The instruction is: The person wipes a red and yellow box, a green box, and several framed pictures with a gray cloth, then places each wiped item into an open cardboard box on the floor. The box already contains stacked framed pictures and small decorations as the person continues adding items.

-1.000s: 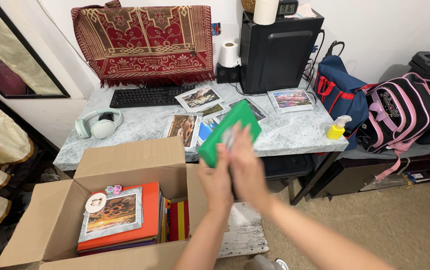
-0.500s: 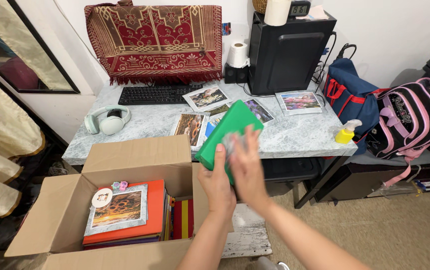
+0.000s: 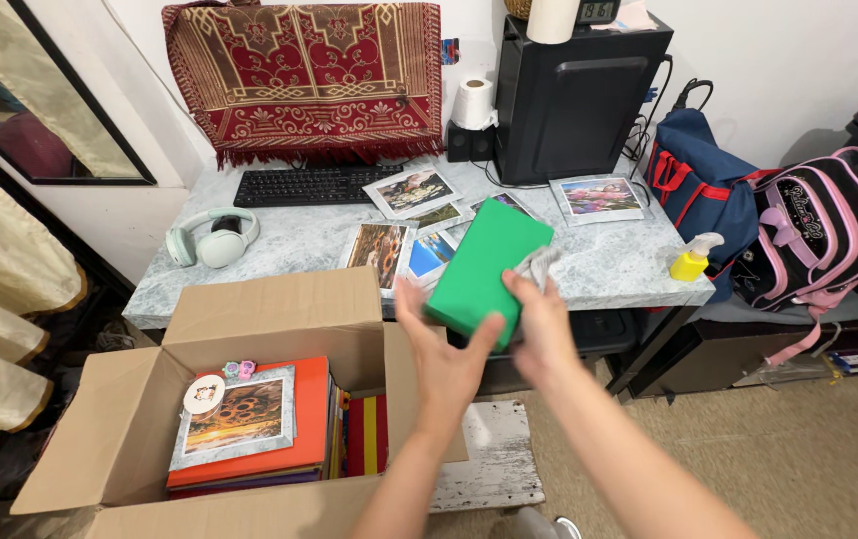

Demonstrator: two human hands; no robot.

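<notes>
My left hand (image 3: 444,354) holds up a green book (image 3: 487,268) from below, at its lower edge, in front of the marble desk (image 3: 289,250). My right hand (image 3: 539,324) grips a small whitish cloth (image 3: 535,266) against the book's right edge. The book tilts up and away from me, above the gap between desk and box. Several photo prints (image 3: 382,250) lie on the desk just behind it.
An open cardboard box (image 3: 259,314) at lower left holds an orange book (image 3: 307,419) and a framed picture (image 3: 239,414). On the desk are pale green headphones (image 3: 211,238), a keyboard (image 3: 309,186), a black computer tower (image 3: 569,95) and a yellow spray bottle (image 3: 693,260). Bags (image 3: 798,230) lie right.
My right hand slid from the green book's face down to its right edge with the cloth. The book tipped flatter and shifted slightly right; my left hand now supports it from below.
</notes>
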